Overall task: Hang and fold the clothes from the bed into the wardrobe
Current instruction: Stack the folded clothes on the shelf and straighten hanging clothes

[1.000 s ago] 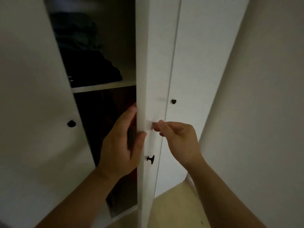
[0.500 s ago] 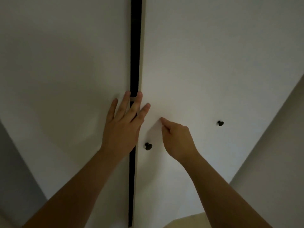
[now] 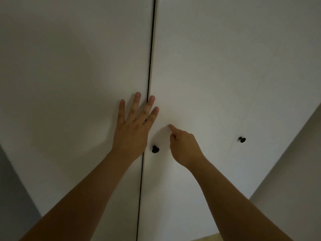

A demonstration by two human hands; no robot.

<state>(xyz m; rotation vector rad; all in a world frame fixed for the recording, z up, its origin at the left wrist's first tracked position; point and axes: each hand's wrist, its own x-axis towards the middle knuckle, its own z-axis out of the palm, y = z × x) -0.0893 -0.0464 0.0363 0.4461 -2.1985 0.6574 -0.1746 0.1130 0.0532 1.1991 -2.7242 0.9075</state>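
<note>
The wardrobe fills the view with its doors shut, so the clothes are not to be seen: whether they lie inside or on the bed, I cannot tell.

Nearest, two bare forearms rise from the bottom corners toward the middle. The left hand lies flat on the left door, fingers straight and spread; its two rightmost fingertips reach across the dark seam onto the right door, and its thumb is hidden. The right hand rests on the right door with only the forefinger stretched out, its tip touching the panel. The other fingers are curled in, and I see nothing held in them.

Between the two wrists sits a dark knob, on the right door just beside the seam. It is almost touching the heel of the left hand and a little further from the right knuckles, and it lies below both sets of fingertips. A second knob stands well apart to the right.

The seam runs straight up and down, thin and even along its visible length, so the doors seem to meet flush. If this is the closing press, the job looks near its end. If more clothes remain, the near knob is the thing to pull, and either hand need only slide down to it.

Furthest right, a plain wall meets the wardrobe.
</note>
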